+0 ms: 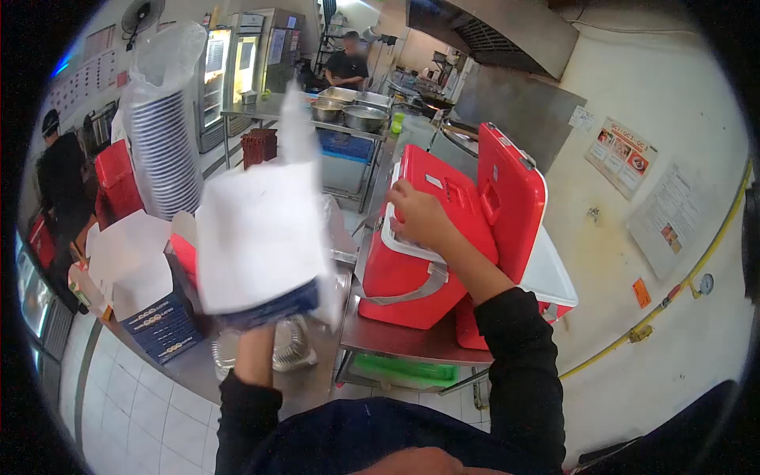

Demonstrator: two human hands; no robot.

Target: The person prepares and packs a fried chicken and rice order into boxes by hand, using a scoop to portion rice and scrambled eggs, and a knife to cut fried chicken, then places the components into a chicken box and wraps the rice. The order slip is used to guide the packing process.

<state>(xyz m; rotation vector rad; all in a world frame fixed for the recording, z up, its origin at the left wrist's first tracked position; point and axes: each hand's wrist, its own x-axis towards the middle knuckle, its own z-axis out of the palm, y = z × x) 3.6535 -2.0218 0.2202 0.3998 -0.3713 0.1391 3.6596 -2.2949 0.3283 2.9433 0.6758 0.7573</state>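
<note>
A white-lined takeout box with dark blue printed sides, open at the top and smeared by motion, is held up in front of me. My left hand supports it from below; its fingers are hidden behind the box. To the right stands a red cooler box with a grey strap. Its red lid is tilted, and my right hand has its fingers curled over the lid's edge by the white rim. Another open takeout box stands on the counter at left.
Clear plastic containers lie on the steel counter beneath my left arm. A tall bagged stack of bowls or lids rises behind the boxes. A second red cooler stands at right. Metal pans and a person are farther back.
</note>
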